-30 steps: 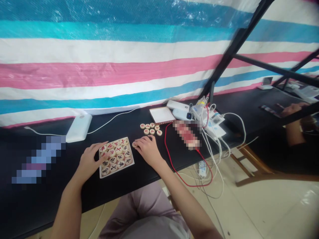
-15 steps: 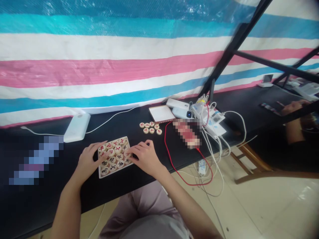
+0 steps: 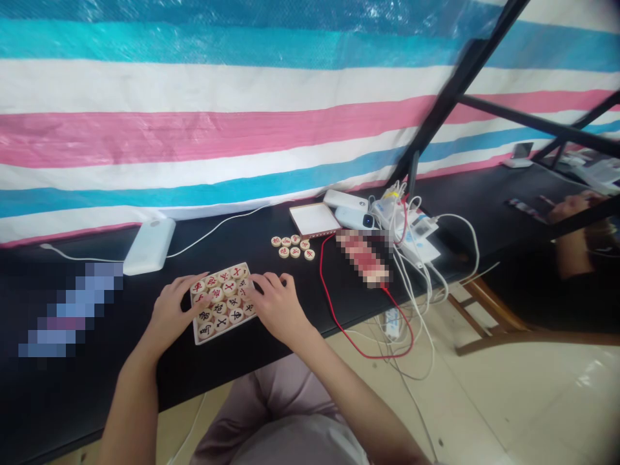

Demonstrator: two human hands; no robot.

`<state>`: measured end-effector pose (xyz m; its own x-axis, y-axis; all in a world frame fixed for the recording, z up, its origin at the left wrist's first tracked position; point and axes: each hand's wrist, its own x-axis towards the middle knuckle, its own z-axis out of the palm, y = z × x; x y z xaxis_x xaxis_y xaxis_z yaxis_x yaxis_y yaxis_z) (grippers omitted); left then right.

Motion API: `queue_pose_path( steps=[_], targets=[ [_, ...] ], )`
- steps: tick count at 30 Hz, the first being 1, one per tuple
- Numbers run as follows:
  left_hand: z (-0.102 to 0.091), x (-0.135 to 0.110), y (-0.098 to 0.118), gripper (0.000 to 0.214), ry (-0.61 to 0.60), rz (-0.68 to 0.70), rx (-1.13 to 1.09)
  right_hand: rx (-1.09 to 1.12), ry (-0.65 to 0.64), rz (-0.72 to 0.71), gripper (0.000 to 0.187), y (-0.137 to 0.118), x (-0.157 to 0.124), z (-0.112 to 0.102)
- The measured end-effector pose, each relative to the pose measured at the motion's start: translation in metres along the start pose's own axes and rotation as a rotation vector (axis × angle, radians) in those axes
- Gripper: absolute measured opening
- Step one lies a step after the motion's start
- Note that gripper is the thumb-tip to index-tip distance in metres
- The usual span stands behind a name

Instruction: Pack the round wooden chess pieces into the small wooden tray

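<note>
A shallow white box (image 3: 225, 335) lies on the black table, filled with rows of round Chinese chess pieces (image 3: 221, 322) marked in red and black. My left hand (image 3: 174, 309) grips the box's left side, its fingers around the far corner and its thumb over the pieces. At the right side, my right hand (image 3: 278, 302) has its fingers bent over the box edge and the outermost pieces, partly covering them. Whether it pinches a single piece is hidden. Beyond the box, several loose red-marked chess pieces (image 3: 295, 252) lie in two rows.
An upturned box lid (image 3: 314, 220) lies behind the loose pieces. White power banks (image 3: 346, 201), tangled white cables (image 3: 429, 271) and a red cable (image 3: 334, 316) are on the right. Another white device (image 3: 149, 247) is at left. A wooden chair (image 3: 484, 316) stands right; another person's hand (image 3: 576, 205) appears beyond.
My right hand has slid slightly away from me along the box's right edge. My left hand keeps its place on the box, and the loose pieces have not moved.
</note>
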<state>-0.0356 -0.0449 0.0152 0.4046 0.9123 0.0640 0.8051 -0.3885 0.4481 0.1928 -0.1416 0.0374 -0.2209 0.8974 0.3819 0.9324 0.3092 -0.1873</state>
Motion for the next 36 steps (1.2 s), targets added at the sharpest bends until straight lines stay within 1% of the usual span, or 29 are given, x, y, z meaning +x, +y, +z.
queue_pose_path(
  steps=[2,4,7,8,9,12,14,16,24,28,30,32,36],
  targets=[
    [0.000,0.000,0.001,0.053,0.000,-0.009,0.000,0.025,0.062,0.070,0.034,0.008,-0.009,-0.009],
    [0.000,-0.001,0.002,0.053,-0.004,-0.023,0.008,0.019,0.164,0.221,0.039,0.026,-0.026,-0.021],
    [0.000,-0.001,0.002,0.054,-0.004,-0.023,0.015,-0.097,0.348,0.495,0.034,0.066,-0.063,-0.039],
    [0.000,-0.001,0.002,0.054,-0.002,-0.019,0.016,-0.155,0.375,0.576,0.032,0.080,-0.077,-0.044],
    [0.000,-0.001,0.002,0.054,-0.001,-0.017,0.018,-0.213,0.389,0.625,0.030,0.094,-0.090,-0.049],
    [0.001,0.001,0.000,0.054,0.001,-0.020,0.025,-0.332,0.329,0.659,0.026,0.121,-0.123,-0.058],
    [0.002,0.001,-0.002,0.053,0.001,-0.017,0.024,-0.375,0.298,0.660,0.026,0.128,-0.135,-0.059],
    [0.003,0.002,-0.004,0.052,0.001,-0.009,0.018,-0.393,0.295,0.671,0.026,0.129,-0.140,-0.058],
    [0.002,0.000,-0.002,0.052,0.007,-0.014,0.008,-0.363,0.326,0.738,0.027,0.132,-0.139,-0.050],
    [0.002,0.001,-0.002,0.054,0.010,-0.008,0.007,-0.282,0.367,0.719,0.028,0.128,-0.127,-0.049],
    [0.002,0.000,-0.002,0.055,0.012,-0.004,0.010,-0.231,0.359,0.689,0.029,0.120,-0.114,-0.047],
    [0.001,0.000,-0.001,0.055,0.009,-0.006,0.009,-0.173,0.338,0.631,0.030,0.109,-0.095,-0.044],
    [0.002,0.000,0.000,0.056,0.017,-0.014,-0.017,-0.075,0.223,0.426,0.031,0.080,-0.057,-0.039]
  ],
)
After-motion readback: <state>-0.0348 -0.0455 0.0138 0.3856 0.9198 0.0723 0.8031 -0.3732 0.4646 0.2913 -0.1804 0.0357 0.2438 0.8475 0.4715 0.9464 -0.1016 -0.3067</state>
